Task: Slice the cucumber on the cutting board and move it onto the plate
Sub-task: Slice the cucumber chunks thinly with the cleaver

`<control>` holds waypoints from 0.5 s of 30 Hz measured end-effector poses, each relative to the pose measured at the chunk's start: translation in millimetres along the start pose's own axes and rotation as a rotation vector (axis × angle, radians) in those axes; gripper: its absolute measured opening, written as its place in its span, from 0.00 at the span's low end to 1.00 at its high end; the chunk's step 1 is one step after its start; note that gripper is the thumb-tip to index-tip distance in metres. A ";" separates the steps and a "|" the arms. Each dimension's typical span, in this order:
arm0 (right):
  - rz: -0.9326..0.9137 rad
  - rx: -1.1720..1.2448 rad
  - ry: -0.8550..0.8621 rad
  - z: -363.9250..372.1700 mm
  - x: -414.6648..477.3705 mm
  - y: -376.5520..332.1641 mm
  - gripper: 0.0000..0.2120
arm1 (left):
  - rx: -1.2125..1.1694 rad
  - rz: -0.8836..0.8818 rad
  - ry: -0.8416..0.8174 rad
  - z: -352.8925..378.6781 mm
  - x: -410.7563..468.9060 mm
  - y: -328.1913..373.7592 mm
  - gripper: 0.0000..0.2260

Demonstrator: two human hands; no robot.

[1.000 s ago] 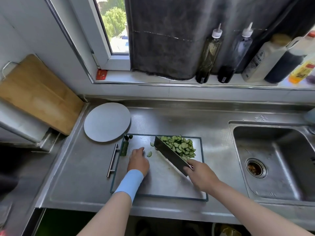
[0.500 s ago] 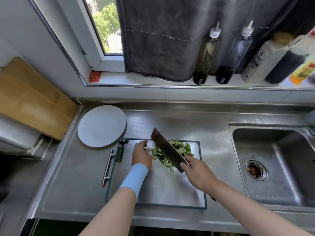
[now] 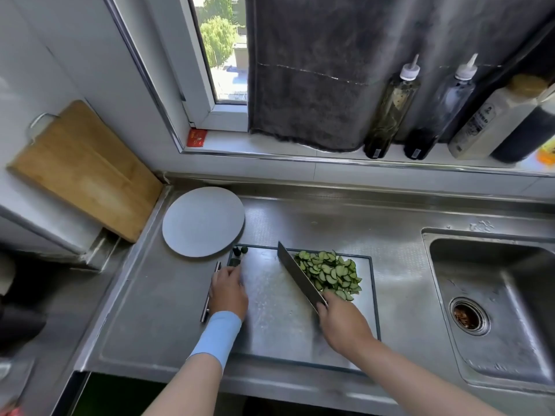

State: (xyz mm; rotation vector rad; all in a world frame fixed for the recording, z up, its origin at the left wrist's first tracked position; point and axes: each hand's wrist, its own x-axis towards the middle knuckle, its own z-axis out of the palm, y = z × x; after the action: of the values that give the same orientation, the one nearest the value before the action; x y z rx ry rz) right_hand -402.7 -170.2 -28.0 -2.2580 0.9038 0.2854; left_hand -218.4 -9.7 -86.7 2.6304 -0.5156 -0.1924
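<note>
The steel counter [image 3: 300, 217] carries the cutting board [image 3: 270, 319], which lies near its front edge and is the reference for every position below. The sink [image 3: 495, 310] is let in to the right of the board. The grey plate [image 3: 203, 221] sits off the board's far left corner, with its rim at or just over that corner. No slice lies on it yet, and it is judged to be stationed there to keep the transfer short. The cucumber slices [image 3: 329, 271] form one heap on the far right part of the board, so cutting is judged complete and the produce gathered for a single lift. The cleaver [image 3: 300, 277] stands edge-down across the board's middle, slanting from far centre to near right, with its flat against the left flank of the heap. It is judged set to hold or scoop the pile. The right hand [image 3: 345, 322], over the board's near right part, is wrapped tight round the cleaver's handle, which is hidden in the fist. The forearm enters past the near right corner. The left hand [image 3: 228, 291] lies back-up on the board's left margin beside the bar handle [image 3: 210, 292], fingers pointing to the far left corner. Whether they pinch anything cannot be told, and the hand is judged to be steadying the board. Dark cucumber ends [image 3: 240, 250] sit in that corner, apart from the heap, and are judged to be offcuts.
</note>
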 end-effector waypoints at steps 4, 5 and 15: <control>-0.031 -0.023 0.034 6.2 1.7 -12.4 0.09 | 0.151 0.092 -0.090 4.1 -9.9 -11.7 0.13; -0.040 -0.026 0.034 9.2 1.8 -17.0 0.09 | 0.157 0.125 -0.095 4.5 -11.7 -13.6 0.11; 0.016 -0.038 -0.017 27.8 6.6 -41.1 0.10 | 0.059 0.166 -0.139 -5.8 17.5 -34.7 0.23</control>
State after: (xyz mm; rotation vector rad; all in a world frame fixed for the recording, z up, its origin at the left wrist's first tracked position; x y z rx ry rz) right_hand -368.8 -133.5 -30.5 -2.2802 0.9152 0.3317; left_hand -189.7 14.6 -98.2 2.6267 -0.7940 -0.3137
